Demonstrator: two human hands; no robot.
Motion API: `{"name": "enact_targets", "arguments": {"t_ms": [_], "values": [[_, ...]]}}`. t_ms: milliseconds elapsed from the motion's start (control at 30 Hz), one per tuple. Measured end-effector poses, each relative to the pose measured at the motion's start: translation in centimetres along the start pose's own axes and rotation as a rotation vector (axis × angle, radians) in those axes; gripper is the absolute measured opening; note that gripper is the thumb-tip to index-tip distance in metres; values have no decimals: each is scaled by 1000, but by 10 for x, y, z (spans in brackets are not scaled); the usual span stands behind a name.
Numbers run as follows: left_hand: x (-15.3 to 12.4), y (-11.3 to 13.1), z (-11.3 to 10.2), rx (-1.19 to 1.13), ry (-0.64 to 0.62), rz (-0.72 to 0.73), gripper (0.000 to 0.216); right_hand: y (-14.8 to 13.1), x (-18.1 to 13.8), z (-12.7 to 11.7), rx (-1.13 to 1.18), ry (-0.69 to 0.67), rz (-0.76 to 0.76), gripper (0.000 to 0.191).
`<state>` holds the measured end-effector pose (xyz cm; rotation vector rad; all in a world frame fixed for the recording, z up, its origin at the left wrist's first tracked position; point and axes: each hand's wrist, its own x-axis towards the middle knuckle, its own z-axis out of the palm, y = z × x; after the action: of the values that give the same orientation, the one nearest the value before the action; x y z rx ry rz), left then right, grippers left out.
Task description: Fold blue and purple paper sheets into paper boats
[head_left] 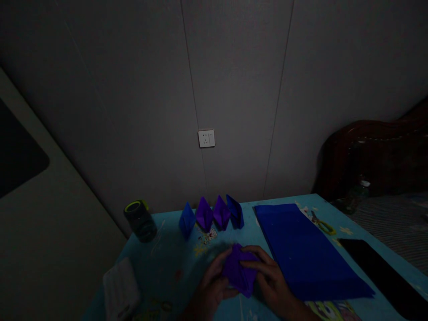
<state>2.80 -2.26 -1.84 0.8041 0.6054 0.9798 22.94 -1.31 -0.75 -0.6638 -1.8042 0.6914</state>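
Note:
A folded purple paper piece [239, 272] is held between both hands above the near part of the table. My left hand [214, 281] grips its left edge, fingers behind and thumb toward the lower side. Over its right side, my right hand [269, 276] lays its fingers on the paper's face. Farther back stand folded paper shapes in a row: a blue one [187, 221] at the left, two purple ones [204, 215] in the middle, and a dark blue one [235, 212] at the right.
Blue paper sheets [307, 249] lie right of my hands, with scissors [323, 225] and a long black object [384, 272] beyond. A dark cup [142, 225] and a whitish object [121, 287] are at the left. The wall with a socket [206, 138] rises behind the table.

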Motion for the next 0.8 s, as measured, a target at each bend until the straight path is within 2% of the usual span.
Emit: {"name": "enact_targets", "arguments": {"t_ms": [233,400,500,633,700,800], "values": [[1,-9,-4,188,135,-9,89,-3,2,-6,-25,-161,38,38],[10,-8,-8,96,207,58,74,-2,3,-7,-24,-272,107,40],[14,-6,-9,150,269,88,60,-9,6,-7,1,-339,113,46],[12,-1,-6,316,365,155,56,-12,7,-3,-38,-319,167,41],[10,1,-4,407,366,177,53,-8,4,-1,-65,-279,203,42],[6,2,-2,574,324,184,47,2,-3,5,-126,-190,281,54]]}}
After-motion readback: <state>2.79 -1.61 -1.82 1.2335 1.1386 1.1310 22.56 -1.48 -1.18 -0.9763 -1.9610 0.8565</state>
